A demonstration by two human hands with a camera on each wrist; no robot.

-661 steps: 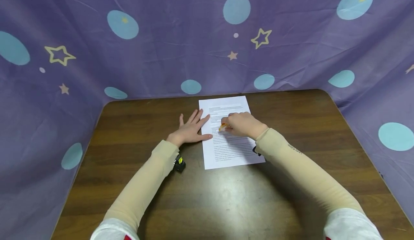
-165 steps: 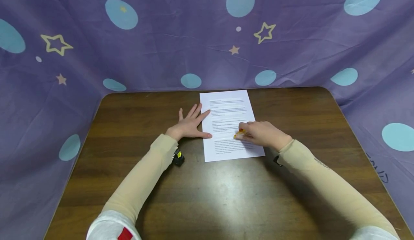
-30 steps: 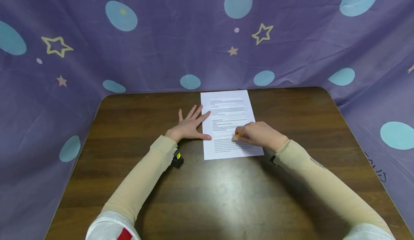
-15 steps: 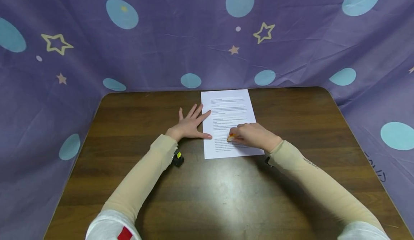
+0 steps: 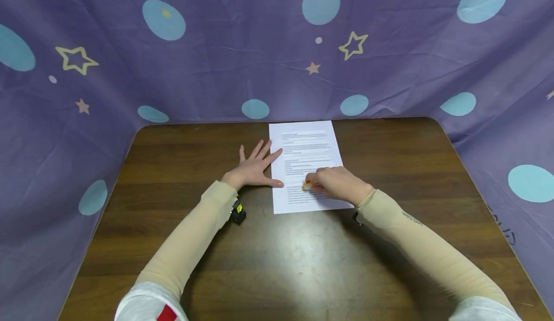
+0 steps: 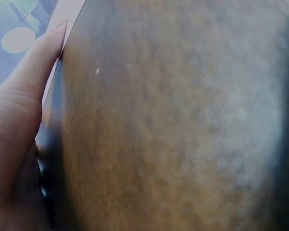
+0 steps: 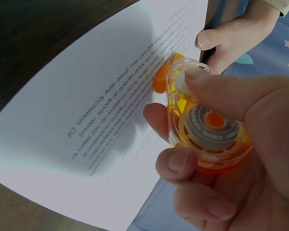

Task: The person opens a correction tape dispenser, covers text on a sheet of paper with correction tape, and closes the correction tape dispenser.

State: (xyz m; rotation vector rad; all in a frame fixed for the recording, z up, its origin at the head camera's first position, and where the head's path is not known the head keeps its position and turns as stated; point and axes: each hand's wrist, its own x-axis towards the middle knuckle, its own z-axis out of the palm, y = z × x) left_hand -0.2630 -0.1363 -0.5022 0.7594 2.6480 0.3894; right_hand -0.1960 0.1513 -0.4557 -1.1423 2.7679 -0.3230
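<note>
A white sheet of printed paper point(image 5: 279, 204) lies on the wooden table, with white bands between blocks of its text. My left hand point(image 5: 253, 171) is spread flat at the sheet's left edge, its thumb and some fingertips on the paper. An orange, see-through correction tape dispenser point(image 7: 209, 137) is gripped in my right hand point(image 5: 339, 184), thumb on its near side and fingers curled behind. Its orange tip point(image 7: 162, 79) is at a line of text in the lower half of the page; whether it touches cannot be made out. The left wrist view shows mostly blurred tabletop beside the left thumb point(image 6: 43, 55).
The brown wooden table point(image 5: 277, 273) has rounded far corners. A purple curtain point(image 5: 216, 61) with stars and blue ovals hangs behind it and at both sides. A small black device point(image 5: 237, 213) sits at the left wrist.
Over the last second my right hand and the correction tape have slid left along the lower text; 22 seconds ago they were higher on the page. My left hand stays at the paper's edge.
</note>
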